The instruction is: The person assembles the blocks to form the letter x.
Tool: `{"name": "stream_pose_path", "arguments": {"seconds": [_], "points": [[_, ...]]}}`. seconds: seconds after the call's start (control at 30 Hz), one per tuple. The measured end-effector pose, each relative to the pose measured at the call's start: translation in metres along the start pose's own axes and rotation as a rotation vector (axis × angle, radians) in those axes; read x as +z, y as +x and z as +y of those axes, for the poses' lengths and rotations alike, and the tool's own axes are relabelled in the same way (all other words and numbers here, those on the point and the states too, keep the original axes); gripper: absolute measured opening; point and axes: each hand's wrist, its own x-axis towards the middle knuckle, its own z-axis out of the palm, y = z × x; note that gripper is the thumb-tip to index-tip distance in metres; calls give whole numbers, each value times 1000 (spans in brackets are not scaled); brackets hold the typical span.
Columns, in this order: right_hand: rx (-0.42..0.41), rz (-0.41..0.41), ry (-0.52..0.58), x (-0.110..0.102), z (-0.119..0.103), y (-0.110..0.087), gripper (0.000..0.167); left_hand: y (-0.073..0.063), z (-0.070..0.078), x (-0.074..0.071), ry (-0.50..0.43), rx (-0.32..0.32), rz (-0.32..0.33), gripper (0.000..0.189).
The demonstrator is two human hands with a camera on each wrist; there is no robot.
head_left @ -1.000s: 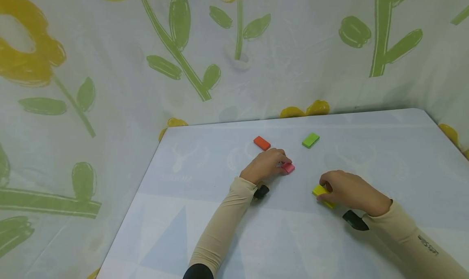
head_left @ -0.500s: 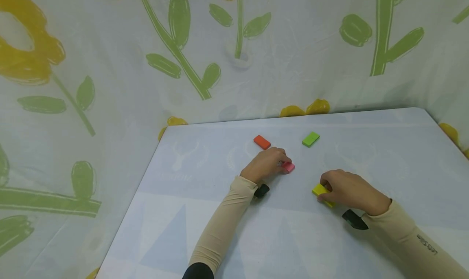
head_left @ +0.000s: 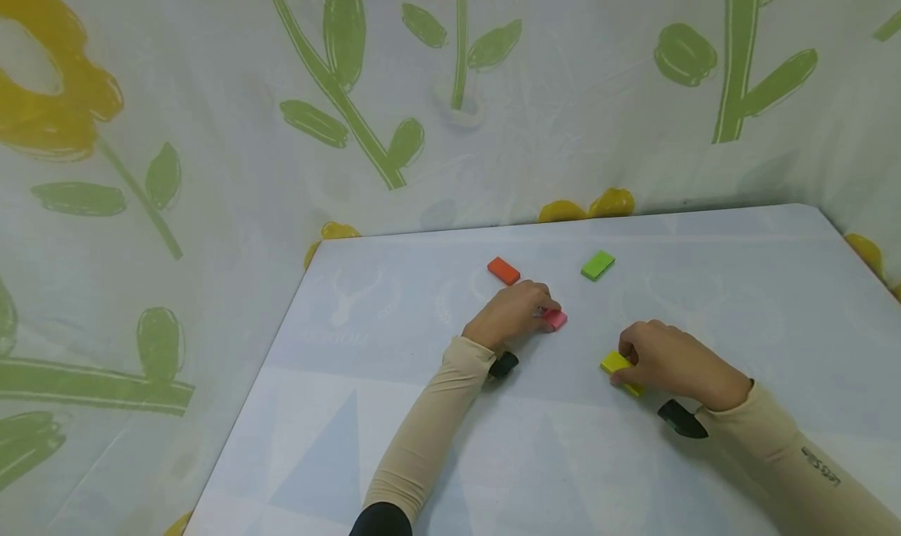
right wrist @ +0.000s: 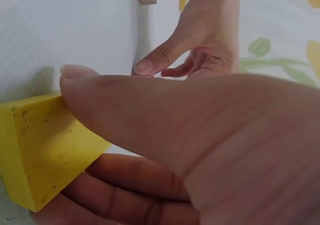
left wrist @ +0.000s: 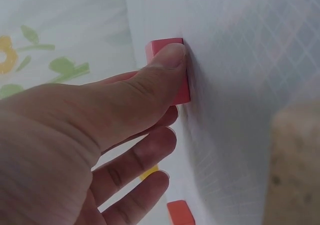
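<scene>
My left hand [head_left: 512, 313] pinches a small pink block [head_left: 555, 319] against the tabletop. In the left wrist view the thumb lies across the pink block's [left wrist: 167, 45] face, while the lower fingers stay apart from it. To the right and nearer, my right hand [head_left: 679, 364] holds a yellow rectangular block [head_left: 615, 361] between thumb and fingers. Close up in the right wrist view, the yellow block [right wrist: 55, 145] shows dark specks, with the thumb on its edge and fingers behind it. Part of each block is hidden by the hand.
An orange block [head_left: 504, 271] lies just beyond my left hand. A green block [head_left: 597, 265] lies farther back, right of the pink one. Both rest on the white patterned table [head_left: 310, 434]. A flower-printed curtain [head_left: 232, 98] hangs behind and left of the table.
Both hands keep their hold on the pink and yellow blocks. My right hand shifts very slightly on the yellow block; the view drifts a little. The blocks themselves show no clear movement.
</scene>
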Motion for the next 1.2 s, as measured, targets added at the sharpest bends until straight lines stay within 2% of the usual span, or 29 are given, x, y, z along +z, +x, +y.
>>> {"name": "stream_pose_path", "arguments": {"seconds": [1.2], "points": [[-54,32,-11,2,2,3,24,-1,-1,-1,-5,-1,-7,32]]}}
